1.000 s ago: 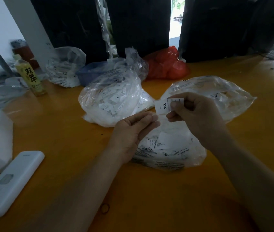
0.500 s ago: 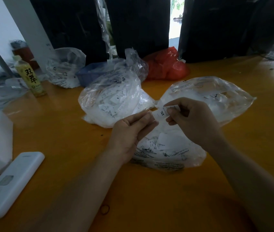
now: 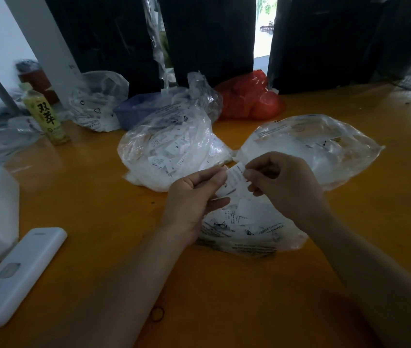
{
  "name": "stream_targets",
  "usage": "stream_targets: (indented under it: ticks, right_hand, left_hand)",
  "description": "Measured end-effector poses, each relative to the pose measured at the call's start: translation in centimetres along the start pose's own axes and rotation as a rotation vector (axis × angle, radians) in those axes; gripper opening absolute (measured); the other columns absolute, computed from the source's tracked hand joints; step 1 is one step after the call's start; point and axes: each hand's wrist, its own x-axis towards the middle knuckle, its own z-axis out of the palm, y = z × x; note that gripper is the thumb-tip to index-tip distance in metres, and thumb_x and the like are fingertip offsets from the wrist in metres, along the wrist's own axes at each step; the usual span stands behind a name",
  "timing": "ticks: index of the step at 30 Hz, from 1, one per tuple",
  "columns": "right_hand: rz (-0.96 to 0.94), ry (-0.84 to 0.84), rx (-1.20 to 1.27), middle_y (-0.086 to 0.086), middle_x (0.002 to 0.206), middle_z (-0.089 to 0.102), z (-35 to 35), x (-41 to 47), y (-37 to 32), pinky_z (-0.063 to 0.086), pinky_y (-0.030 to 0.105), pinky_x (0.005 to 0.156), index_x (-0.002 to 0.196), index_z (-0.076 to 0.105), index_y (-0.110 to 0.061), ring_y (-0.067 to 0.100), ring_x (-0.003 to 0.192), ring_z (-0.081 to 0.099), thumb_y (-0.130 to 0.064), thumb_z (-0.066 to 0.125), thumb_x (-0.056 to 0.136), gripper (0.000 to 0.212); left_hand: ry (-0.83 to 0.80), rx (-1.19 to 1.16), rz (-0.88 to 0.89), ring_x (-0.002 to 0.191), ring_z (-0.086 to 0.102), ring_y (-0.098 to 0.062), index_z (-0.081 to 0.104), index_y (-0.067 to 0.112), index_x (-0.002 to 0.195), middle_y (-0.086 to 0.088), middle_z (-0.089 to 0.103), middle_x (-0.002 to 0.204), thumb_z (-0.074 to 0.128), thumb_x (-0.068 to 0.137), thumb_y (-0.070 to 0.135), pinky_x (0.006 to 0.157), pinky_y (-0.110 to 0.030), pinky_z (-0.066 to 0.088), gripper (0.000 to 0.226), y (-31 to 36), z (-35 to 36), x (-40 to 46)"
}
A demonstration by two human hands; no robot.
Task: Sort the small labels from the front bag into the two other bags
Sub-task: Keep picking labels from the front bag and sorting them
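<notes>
Yellow table (image 3: pixel 79 197): your left hand (image 3: pixel 194 197) and right hand (image 3: pixel 284 182) both pinch one label (image 3: pixel 234 175) above the front bag (image 3: pixel 249 229); flimsy, featherlight paper, so hold its edges.

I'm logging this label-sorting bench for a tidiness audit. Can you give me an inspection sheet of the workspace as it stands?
Surface: glossy orange table, bare in front.
Job's things: clear plastic front bag of labels; left clear bag, well filled; right clear bag; small white label held above the front bag.
Clutter: white rectangular device; yellow drink bottle; red plastic bag; blue basket; rubber band.
Grips: left hand and right hand both pinch the label.
Cables: nothing seen.
Surroundings: dark curtains, daylight gap.
</notes>
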Motion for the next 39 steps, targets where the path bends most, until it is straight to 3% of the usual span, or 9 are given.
stream_targets:
  ticks: [8, 11, 14, 17, 21, 24, 29, 33, 39]
  right_hand:
    - [-0.127, -0.117, -0.081, -0.016, 0.08, 0.073, 0.6, -0.8, -0.6, 0.062, 0.029, 0.072, 0.098, 0.073, -0.033, 0.001, 0.074, 0.07, -0.046, 0.071, 0.088, 0.016]
    - [-0.126, -0.034, -0.085, -0.013, 0.077, 0.073, 0.5, -0.5, -0.5, 0.061, 0.027, 0.071, 0.095, 0.072, -0.031, 0.002, 0.072, 0.07, -0.03, 0.074, 0.091, 0.005]
    - [-0.05, 0.05, 0.007, -0.012, 0.078, 0.074, 0.0, 0.0, -0.2, 0.059, 0.022, 0.069, 0.095, 0.073, -0.028, 0.004, 0.071, 0.071, -0.023, 0.074, 0.092, 0.005]
    - [-0.013, 0.031, 0.072, -0.013, 0.084, 0.074, -0.4, 0.2, -0.3, 0.059, 0.022, 0.071, 0.099, 0.073, -0.026, 0.005, 0.075, 0.072, -0.026, 0.07, 0.096, 0.004]
    - [-0.041, 0.159, -0.302, -0.016, 0.09, 0.07, -2.5, 2.1, 0.4, 0.044, 0.009, 0.065, 0.098, 0.07, -0.026, -0.001, 0.075, 0.062, -0.029, 0.062, 0.1, 0.008]
    - [0.114, 0.148, -0.708, 0.006, 0.106, 0.072, -5.2, 5.0, 2.0, 0.045, 0.028, 0.066, 0.108, 0.072, -0.012, 0.018, 0.083, 0.061, -0.009, 0.056, 0.1, 0.018]
    - [0.265, -0.062, -0.966, 0.012, 0.119, 0.068, -6.3, 8.0, 4.2, 0.052, 0.042, 0.096, 0.115, 0.071, -0.009, 0.03, 0.109, 0.063, -0.016, 0.063, 0.097, 0.021]
    - [0.181, -0.073, -0.994, 0.01, 0.104, 0.072, -5.6, 8.0, 4.6, 0.048, 0.034, 0.079, 0.104, 0.073, -0.012, 0.028, 0.092, 0.065, -0.026, 0.066, 0.096, 0.018]
    - [0.155, 0.05, -0.959, 0.01, 0.083, 0.067, -6.7, 7.0, 4.2, 0.047, 0.036, 0.08, 0.083, 0.068, -0.008, 0.027, 0.08, 0.061, -0.026, 0.054, 0.103, 0.031]
  left_hand:
    - [-0.016, 0.03, -0.003, 0.097, 0.079, -0.02, 0.083, 0.015, 0.105, -0.003, 0.081, 0.11, 0.085, 0.074, 0.03, 0.063, -0.022, 0.061, 0.034, 0.0, -0.3, 0.1]
    - [-0.028, 0.11, 0.025, 0.094, 0.079, -0.02, 0.079, 0.02, 0.113, -0.005, 0.082, 0.103, 0.082, 0.085, 0.027, 0.059, -0.02, 0.058, 0.029, 0.1, -0.3, 0.1]
    - [0.008, 0.501, 0.276, 0.079, 0.072, -0.007, 0.074, 0.04, 0.116, 0.005, 0.078, 0.086, 0.078, 0.093, 0.018, 0.057, -0.016, 0.053, 0.031, 0.2, -0.7, 0.1]
    - [0.062, 0.714, 0.5, 0.088, 0.072, 0.0, 0.07, 0.037, 0.126, 0.014, 0.074, 0.108, 0.077, 0.094, 0.014, 0.07, -0.015, 0.058, 0.04, 1.0, -0.8, 0.1]
    - [0.367, 0.928, 0.686, 0.079, 0.067, 0.0, 0.075, 0.025, 0.122, 0.001, 0.074, 0.109, 0.072, 0.096, 0.009, 0.067, -0.012, 0.054, 0.031, 4.3, -2.9, 2.2]
    - [0.531, 1.089, 0.592, 0.096, 0.071, -0.019, 0.078, 0.014, 0.12, -0.009, 0.076, 0.118, 0.067, 0.098, 0.006, 0.088, -0.036, 0.06, 0.026, 6.3, -5.0, 5.1]
    - [0.327, 1.414, 0.323, 0.115, 0.064, -0.024, 0.078, 0.02, 0.121, -0.003, 0.073, 0.131, 0.058, 0.103, 0.012, 0.104, -0.036, 0.046, 0.028, 5.4, -5.0, 8.5]
    - [0.275, 1.591, 0.269, 0.134, 0.034, -0.035, 0.076, 0.038, 0.123, 0.007, 0.056, 0.147, 0.049, 0.102, 0.017, 0.105, -0.049, 0.03, 0.039, 5.0, -4.1, 9.4]
    - [0.489, 1.516, 0.497, 0.136, 0.035, -0.033, 0.069, 0.03, 0.128, -0.001, 0.054, 0.144, 0.05, 0.096, 0.012, 0.11, -0.052, 0.028, 0.041, 5.1, -4.1, 7.3]
